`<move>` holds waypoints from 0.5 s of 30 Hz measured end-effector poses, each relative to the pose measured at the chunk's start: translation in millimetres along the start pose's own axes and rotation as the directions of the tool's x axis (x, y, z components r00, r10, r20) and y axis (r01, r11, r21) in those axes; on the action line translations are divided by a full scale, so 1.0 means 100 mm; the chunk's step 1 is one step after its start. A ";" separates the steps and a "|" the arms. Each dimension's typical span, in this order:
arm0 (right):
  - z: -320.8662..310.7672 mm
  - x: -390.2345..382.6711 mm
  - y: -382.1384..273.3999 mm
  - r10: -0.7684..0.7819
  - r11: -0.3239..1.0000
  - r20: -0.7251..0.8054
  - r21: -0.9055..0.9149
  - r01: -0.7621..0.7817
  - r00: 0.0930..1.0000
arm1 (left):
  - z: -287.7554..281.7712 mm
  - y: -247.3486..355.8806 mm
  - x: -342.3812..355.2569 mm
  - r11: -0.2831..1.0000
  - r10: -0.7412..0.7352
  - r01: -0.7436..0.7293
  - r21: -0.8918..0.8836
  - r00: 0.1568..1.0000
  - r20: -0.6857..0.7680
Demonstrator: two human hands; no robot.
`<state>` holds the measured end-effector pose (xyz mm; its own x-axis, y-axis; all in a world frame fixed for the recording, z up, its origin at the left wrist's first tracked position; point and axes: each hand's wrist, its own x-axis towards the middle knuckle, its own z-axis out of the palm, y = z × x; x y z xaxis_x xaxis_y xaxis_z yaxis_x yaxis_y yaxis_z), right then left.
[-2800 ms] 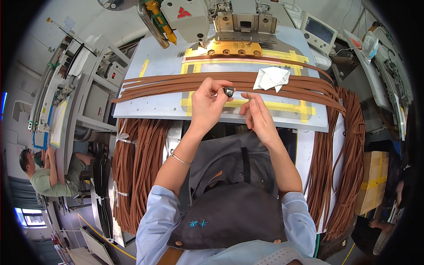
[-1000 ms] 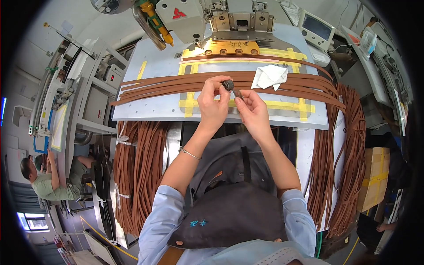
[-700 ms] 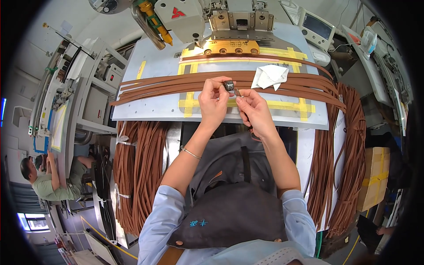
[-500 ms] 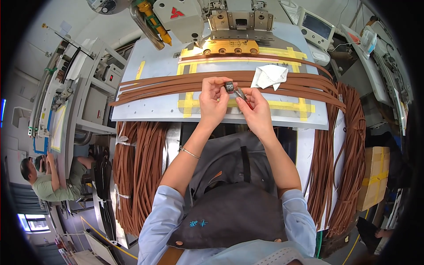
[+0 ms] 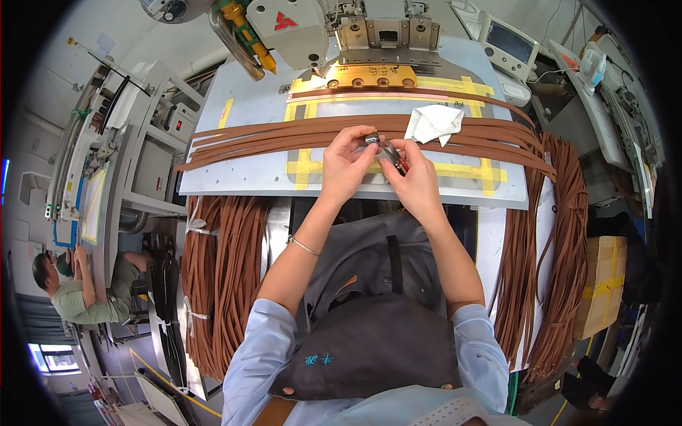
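Glossy metallic dark cylinder (brown straps matt, cloth-like)

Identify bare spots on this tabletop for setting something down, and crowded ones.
Free: the tabletop's front-left, between brown strips, yellow tape frame and front edge; also behind the strips, between that frame and short tape. Crowded: the middle, with strips, white cloth, left hand and right hand.

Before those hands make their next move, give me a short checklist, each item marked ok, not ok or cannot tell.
1. Left hand gripping the small dark part: ok.
2. Right hand holding the slim tool: ok.
3. Tool tip touching the part: cannot tell, too small and partly hidden.
4. Both hands clear of the machine's gold-coloured plate: ok.
5. Brown strips uncovered: not ok, the white cloth lies on them.
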<state>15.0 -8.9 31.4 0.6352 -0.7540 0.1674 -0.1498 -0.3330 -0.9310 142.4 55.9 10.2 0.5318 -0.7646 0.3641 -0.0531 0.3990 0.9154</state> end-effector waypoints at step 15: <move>-0.23 0.09 -0.01 -0.425 0.904 0.076 -0.021 0.427 0.902 | -0.01 0.13 -0.05 0.942 -0.240 0.269 -0.198 0.957 0.161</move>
<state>3.1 -28.6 41.2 0.6946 -0.4954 0.5217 0.1198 -0.6353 -0.7629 139.5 65.5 20.2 0.3858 -0.9092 0.1565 0.2604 0.2701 0.9270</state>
